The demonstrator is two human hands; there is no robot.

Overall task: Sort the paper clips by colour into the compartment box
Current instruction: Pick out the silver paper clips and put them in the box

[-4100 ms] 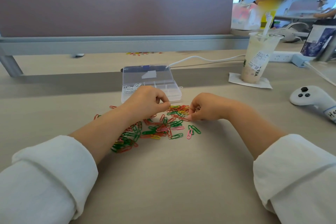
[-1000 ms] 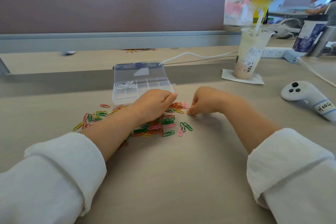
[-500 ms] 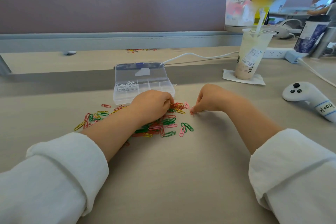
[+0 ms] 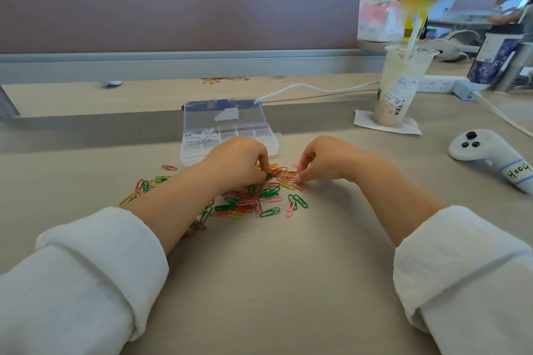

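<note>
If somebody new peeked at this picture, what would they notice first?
Most likely the bright heap of paper clips, red, green, yellow and pink, in the middle of the table, with the left hand and the right hand fingering its far edge. Just behind them sits the clear compartment box, with white clips in its left compartment. A tall drink cup stands at the far right.

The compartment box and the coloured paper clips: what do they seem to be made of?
The compartment box looks like clear, glossy hard plastic: the desk shows through it. The coloured paper clips are probably bent wire with a smooth coloured coating, plastic or paint; their thin looped shape and even bright colours suggest it.
</note>
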